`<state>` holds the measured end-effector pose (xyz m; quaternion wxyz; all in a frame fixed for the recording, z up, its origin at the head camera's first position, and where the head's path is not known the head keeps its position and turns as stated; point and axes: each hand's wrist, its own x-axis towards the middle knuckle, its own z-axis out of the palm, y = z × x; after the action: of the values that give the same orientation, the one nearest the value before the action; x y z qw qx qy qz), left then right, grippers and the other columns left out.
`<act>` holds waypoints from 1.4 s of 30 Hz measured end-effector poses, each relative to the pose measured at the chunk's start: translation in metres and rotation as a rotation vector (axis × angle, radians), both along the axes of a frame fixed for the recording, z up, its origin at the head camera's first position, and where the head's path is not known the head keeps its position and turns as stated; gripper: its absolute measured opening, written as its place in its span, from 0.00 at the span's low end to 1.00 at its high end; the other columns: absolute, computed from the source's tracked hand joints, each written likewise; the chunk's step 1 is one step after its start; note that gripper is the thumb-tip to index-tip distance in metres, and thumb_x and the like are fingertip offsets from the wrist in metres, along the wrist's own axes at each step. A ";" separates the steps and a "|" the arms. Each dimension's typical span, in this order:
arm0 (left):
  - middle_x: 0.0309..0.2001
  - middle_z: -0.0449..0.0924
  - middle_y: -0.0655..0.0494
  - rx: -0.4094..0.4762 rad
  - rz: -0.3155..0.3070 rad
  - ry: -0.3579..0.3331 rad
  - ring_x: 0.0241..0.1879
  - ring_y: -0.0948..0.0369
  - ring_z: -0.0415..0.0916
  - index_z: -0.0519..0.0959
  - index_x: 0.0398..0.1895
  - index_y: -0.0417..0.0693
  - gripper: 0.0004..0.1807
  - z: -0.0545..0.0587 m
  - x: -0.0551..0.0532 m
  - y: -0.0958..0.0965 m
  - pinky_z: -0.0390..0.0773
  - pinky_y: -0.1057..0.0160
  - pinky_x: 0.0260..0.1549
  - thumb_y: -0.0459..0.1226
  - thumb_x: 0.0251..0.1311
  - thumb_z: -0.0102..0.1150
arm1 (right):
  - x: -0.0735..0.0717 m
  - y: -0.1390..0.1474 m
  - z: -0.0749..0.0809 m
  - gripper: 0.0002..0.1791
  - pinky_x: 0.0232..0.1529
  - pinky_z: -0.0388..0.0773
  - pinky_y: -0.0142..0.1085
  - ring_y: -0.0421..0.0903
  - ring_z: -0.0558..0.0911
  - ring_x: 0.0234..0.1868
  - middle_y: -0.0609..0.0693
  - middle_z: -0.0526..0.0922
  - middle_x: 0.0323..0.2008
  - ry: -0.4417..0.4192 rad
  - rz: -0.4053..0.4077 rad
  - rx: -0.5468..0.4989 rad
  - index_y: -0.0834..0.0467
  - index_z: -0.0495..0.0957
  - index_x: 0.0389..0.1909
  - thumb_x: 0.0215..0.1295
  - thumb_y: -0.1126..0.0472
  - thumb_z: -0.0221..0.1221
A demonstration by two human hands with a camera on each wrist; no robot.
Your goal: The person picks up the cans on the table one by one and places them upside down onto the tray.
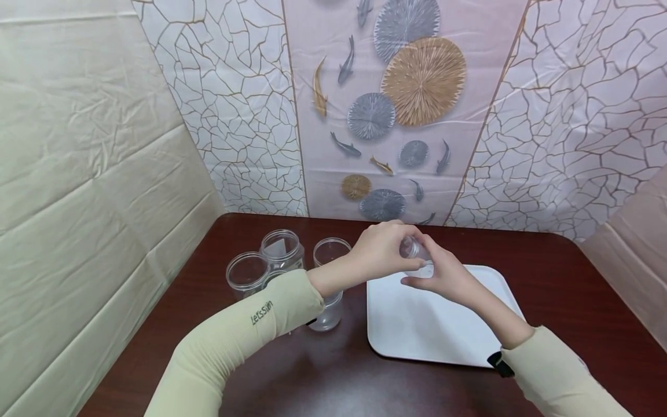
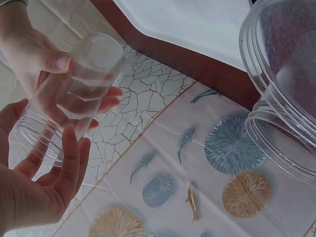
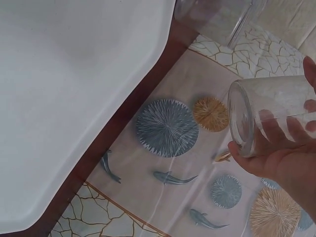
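Note:
Both hands hold one clear plastic jar (image 1: pixel 415 250) in the air above the far part of a white tray (image 1: pixel 417 330). In the left wrist view the jar (image 2: pixel 81 84) lies tilted, its threaded mouth toward my left hand (image 2: pixel 44 182), whose fingers curl round that end. My right hand (image 1: pixel 448 278) grips the body nearer the base, thumb on one side and fingers on the other. The right wrist view shows the round base of the jar (image 3: pixel 242 118), with fingers visible through its wall. My left hand (image 1: pixel 385 249) reaches across from the left in the head view.
Several clear, lidless jars stand left of the tray, among them a front-left jar (image 1: pixel 247 271), a back jar (image 1: pixel 280 246) and a nearer one (image 1: pixel 325 318); my left forearm partly hides them. Beneath is a dark brown table (image 1: pixel 312 382), with a patterned cloth (image 1: pixel 375 174) behind.

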<state>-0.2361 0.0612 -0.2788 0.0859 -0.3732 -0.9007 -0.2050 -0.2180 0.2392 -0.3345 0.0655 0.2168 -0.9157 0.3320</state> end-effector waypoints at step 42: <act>0.54 0.75 0.52 0.390 -0.236 -0.411 0.45 0.62 0.76 0.72 0.55 0.48 0.23 -0.011 -0.037 -0.025 0.77 0.68 0.41 0.38 0.56 0.64 | -0.007 0.042 0.017 0.22 0.41 0.79 0.27 0.33 0.77 0.45 0.40 0.70 0.51 -0.155 0.067 -0.534 0.50 0.67 0.55 0.63 0.70 0.57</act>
<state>-0.2728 0.0361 -0.2902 -0.0523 -0.4024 -0.7934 -0.4537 -0.2247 0.2807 -0.3177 0.0393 0.1960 -0.7903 0.5792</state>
